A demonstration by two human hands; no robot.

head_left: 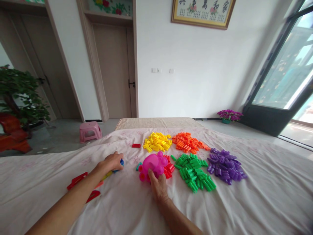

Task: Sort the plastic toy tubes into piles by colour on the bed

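Note:
My right hand (pixel 158 187) grips a pink plastic piece with several rounded lobes (pixel 153 163), thumb on top, and holds it in front of a pile of red pieces (pixel 169 169). The fingers of my left hand (pixel 111 162) are curled around a small blue piece (pixel 121 162), which shows at the fingertips. Under that hand and forearm, yellow and blue bits (pixel 107 175) are partly hidden. Two red pieces, one a flat bar (pixel 77 180) and one rounded (pixel 93 196), lie beside my left forearm. A teal piece (pixel 138 166) shows just left of the pink one.
On the cloth-covered surface (pixel 132 212) lie piles of yellow (pixel 157 142), orange (pixel 188 142), green (pixel 195 171) and purple pieces (pixel 225 165). A red block (pixel 136 145) lies left of the yellow pile. A pink stool (pixel 90 131) stands on the floor beyond.

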